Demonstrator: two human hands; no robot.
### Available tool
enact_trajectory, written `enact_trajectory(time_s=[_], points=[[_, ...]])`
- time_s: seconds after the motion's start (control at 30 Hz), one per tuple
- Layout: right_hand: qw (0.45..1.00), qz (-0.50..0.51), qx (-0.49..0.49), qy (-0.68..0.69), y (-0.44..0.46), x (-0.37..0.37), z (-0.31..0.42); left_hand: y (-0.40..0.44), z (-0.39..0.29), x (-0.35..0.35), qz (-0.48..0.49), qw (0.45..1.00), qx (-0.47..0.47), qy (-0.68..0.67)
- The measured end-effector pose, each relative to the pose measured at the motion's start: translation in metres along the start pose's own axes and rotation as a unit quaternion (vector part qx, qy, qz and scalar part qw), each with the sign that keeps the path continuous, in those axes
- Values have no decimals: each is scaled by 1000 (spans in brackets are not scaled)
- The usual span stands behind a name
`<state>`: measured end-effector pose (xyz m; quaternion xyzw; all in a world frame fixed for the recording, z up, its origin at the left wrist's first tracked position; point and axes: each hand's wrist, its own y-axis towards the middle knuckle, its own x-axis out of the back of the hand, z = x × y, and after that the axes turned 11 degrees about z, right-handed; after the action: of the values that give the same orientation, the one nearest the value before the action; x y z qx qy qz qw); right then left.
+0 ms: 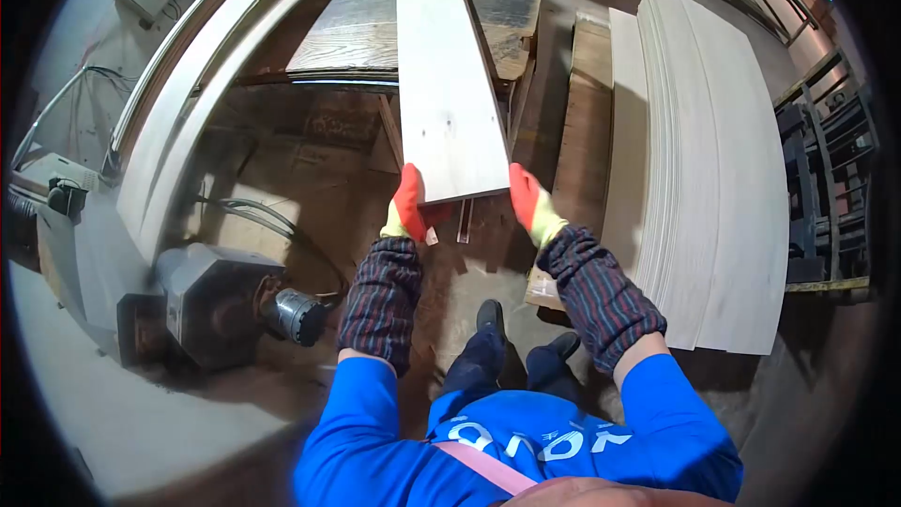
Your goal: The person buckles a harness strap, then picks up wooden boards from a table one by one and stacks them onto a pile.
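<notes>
Nearest is the person's blue top point(582, 413), with a dark shoe point(490, 315) showing beyond it. Further out, the left hand point(405, 207) and right hand point(535, 207), both gloved, each have their grip holding a near corner of a pale board point(449, 84), which stretches away between them. To its right lies a stack of pale boards point(727, 160); beneath its far part is a wood-grained panel point(343, 42), contact unclear.
</notes>
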<state>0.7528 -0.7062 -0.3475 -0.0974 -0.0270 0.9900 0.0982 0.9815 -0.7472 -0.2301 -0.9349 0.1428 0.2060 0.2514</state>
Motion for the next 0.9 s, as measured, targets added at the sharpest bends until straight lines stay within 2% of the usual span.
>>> enact_trajectory(time_s=[0.03, 0.07, 0.17, 0.23, 0.3, 0.33, 0.37, 0.4, 0.43, 0.47, 0.53, 0.57, 0.6, 0.63, 0.67, 0.7, 0.73, 0.77, 0.8, 0.87, 0.9], points=[[998, 15, 20, 64, 5, -3, -6, 0, 5, -1, 18, 999, 23, 30], [999, -5, 11, 41, 4, -3, 6, 1, 10, -9, 17, 999, 22, 35], [998, -63, -12, 5, -26, 11, 39, -3, 38, -45, 124, 992, -24, -7], [995, -57, 84, -8, -52, 46, 61, -14, 66, -79, 141, 990, 1, -23], [989, -63, 134, -14, -86, 88, 89, -39, 103, -124, 147, 988, 35, -31], [970, -85, 30, 224, -105, 111, 103, -56, 124, -149, 141, 989, 44, -20], [885, -99, -72, 450, -123, 137, 110, -69, 148, -171, 147, 985, 90, -24], [895, -90, -57, 434, -146, 170, 108, -84, 170, -188, 151, 978, 140, -26], [904, -82, -44, 416, -173, 202, 104, -109, 187, -202, 176, 968, 176, 29], [939, -119, -18, 321, -206, 222, 117, -128, 199, -215, 201, 953, 211, 81], [934, -172, -25, 311, -274, 277, 115, -134, 210, -216, 214, 941, 255, 62], [896, -188, -46, 400, -305, 317, 99, -125, 210, -210, 229, 931, 282, 43], [936, -226, -40, 266, -349, 344, 94, -114, 208, -201, 242, 920, 308, 24], [928, -231, -55, 287, -381, 355, 113, -85, 199, -187, 280, 918, 266, -90], [919, -236, -70, 308, -414, 364, 133, -61, 177, -187, 214, 945, 220, -110], [848, -206, -100, 478, -433, 367, 165, -38, 155, -187, 149, 967, 167, -125], [872, -295, -93, 378, -475, 399, 153, -15, 132, -188, 88, 981, 111, -131], [899, -296, -66, 315, -507, 411, 162, 9, 112, -187, 41, 991, 40, -121], [896, -354, -71, 257, -547, 428, 169, 27, 95, -189, 20, 993, -36, -107], [883, -418, -76, 198, -590, 461, 191, 58, 76, -195, 26, 986, -141, -88], [908, -398, -64, 115, -612, 469, 206, 64, 79, -198, 39, 983, -154, -96]])
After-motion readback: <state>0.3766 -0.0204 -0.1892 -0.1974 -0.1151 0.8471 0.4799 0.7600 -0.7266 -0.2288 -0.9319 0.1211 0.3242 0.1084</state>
